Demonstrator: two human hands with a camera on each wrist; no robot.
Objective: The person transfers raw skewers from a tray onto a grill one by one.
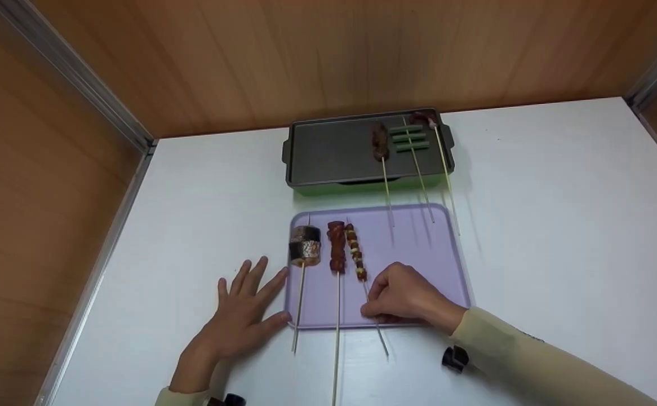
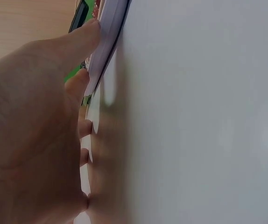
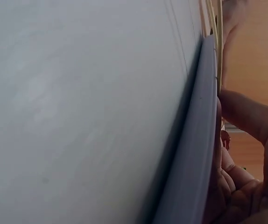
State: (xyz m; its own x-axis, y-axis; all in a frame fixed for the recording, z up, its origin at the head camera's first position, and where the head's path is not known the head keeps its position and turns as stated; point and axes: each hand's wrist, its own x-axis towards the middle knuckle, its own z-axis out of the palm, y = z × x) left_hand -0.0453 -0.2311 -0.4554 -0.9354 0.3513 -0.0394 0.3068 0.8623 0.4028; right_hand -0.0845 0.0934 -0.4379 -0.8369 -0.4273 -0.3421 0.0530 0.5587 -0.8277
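Note:
My left hand (image 1: 242, 318) lies spread on the table, its thumb and index fingertip at the left rim of the purple tray (image 1: 418, 248). The left wrist view shows the thumb against the tray's edge. My right hand (image 1: 404, 293) pinches the stick of a thin skewer of small brown and yellow pieces (image 1: 355, 251) over the tray's front part; its fingertips are partly hidden. Left of that skewer lie a red-brown meat skewer (image 1: 337, 248) and a thick skewer with dark bands (image 1: 305, 245). All three sticks reach past the tray's front rim.
Behind the tray stands a black griddle (image 1: 328, 149) on a green base. On its right side rest a brown meat skewer (image 1: 380, 141), a green vegetable skewer (image 1: 410, 138) and a dark red skewer (image 1: 423, 118), their sticks jutting forward over the tray. Wooden panels (image 1: 328, 62) border the white table (image 1: 559, 225).

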